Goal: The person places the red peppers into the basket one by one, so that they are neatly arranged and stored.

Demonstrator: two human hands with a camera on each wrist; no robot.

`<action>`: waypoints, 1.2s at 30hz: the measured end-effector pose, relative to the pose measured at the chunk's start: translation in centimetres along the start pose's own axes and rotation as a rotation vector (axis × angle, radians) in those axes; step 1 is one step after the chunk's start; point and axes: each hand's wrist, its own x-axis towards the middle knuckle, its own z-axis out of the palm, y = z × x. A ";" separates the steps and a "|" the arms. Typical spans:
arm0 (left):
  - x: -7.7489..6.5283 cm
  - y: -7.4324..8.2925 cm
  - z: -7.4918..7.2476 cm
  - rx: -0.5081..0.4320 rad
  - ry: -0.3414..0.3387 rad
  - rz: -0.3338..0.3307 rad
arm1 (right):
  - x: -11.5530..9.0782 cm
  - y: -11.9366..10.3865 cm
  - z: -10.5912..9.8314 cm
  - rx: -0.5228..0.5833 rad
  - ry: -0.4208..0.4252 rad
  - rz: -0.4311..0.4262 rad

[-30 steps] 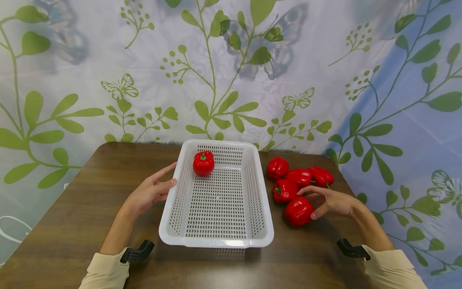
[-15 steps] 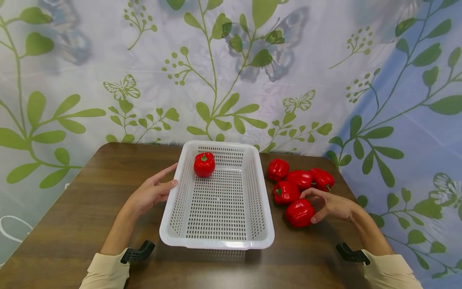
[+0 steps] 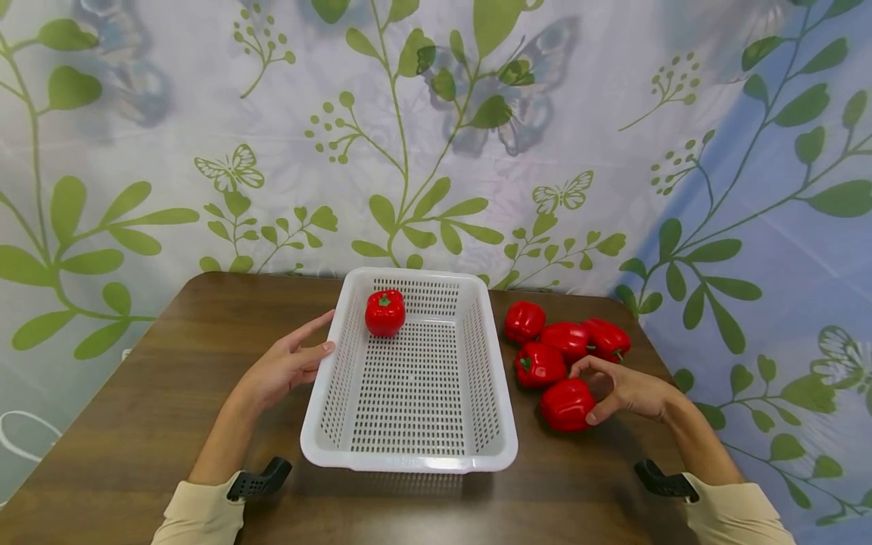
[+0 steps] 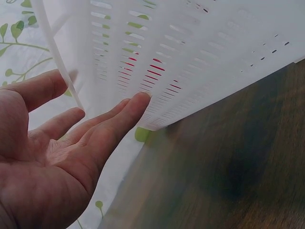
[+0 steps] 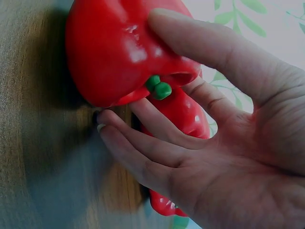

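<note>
A white perforated plastic basket (image 3: 412, 462) stands mid-table, with one red bell pepper (image 3: 384, 313) at its back left. My left hand (image 3: 289, 363) touches the basket's left side. In the left wrist view its thumb is at the rim and its fairly straight fingers (image 4: 126, 112) lie against the slotted wall. Right of the basket, my right hand (image 3: 627, 390) pinches the nearest red bell pepper (image 3: 565, 405) of a cluster. The right wrist view shows the thumb on that pepper (image 5: 114, 52), the index finger partly hidden behind it, and other fingers below its green stem.
Several more red bell peppers lie close together behind the held one, among them an upright one (image 3: 524, 322) and one with a green stem (image 3: 538, 365). The brown wooden table (image 3: 204, 341) meets a leaf-patterned cloth (image 3: 436, 151) behind. A white cable (image 3: 23, 446) hangs at left.
My right thumb and index finger have drawn in on the nearest bell pepper, which has shifted very slightly. The left hand and basket stay in place.
</note>
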 end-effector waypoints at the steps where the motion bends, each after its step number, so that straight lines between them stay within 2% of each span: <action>1: 0.0 0.0 0.0 0.002 -0.005 0.003 | 0.0 0.0 0.0 -0.006 0.003 -0.001; 9: 0.0 0.1 -0.1 -0.005 0.003 0.007 | -0.4 -0.4 0.1 -0.026 0.020 -0.004; 15: -0.1 0.1 -0.2 0.001 -0.001 0.017 | -0.6 -1.4 0.2 -0.022 0.040 0.005; 19: -0.2 0.0 -0.2 -0.012 -0.007 0.014 | -0.9 -2.7 0.1 -0.039 0.073 0.019; 27: -0.2 -0.1 -0.3 -0.015 -0.023 0.026 | -1.2 -5.6 0.1 -0.091 0.132 -0.038; 36: 0.0 -0.2 -0.2 -0.033 -0.018 0.015 | 0.1 -8.7 0.4 0.008 0.164 -0.047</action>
